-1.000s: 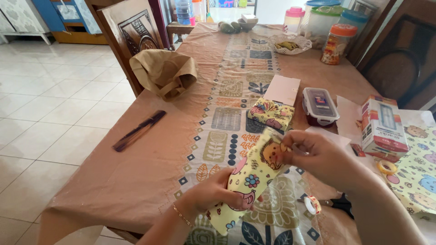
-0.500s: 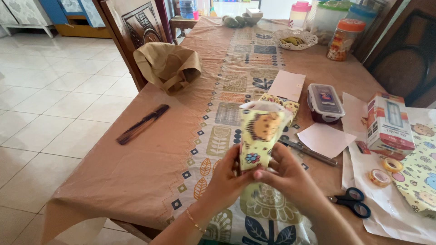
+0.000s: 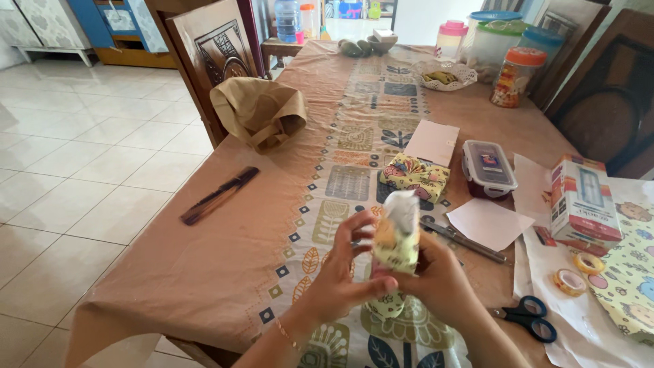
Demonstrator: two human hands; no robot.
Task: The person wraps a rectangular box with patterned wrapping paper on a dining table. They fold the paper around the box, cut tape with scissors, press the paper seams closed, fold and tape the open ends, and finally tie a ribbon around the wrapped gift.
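Tablecloth (image 3: 225,259) patterned, cluttered. Left hand (image 3: 340,283) and right hand (image 3: 436,279) both pinch the half-wrapped yellow parcel (image 3: 396,238) upright above the table edge (top flap loose). Risk: paper springs open if the grip slackens.

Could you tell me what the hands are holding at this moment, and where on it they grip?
Both hands, left and right, hold a small parcel in yellow patterned paper, gripping its lower half from either side.

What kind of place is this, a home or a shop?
Most likely a home dining room. A long table with a patterned runner stands on a white tiled floor, with carved wooden chairs around it and food jars at the far end.
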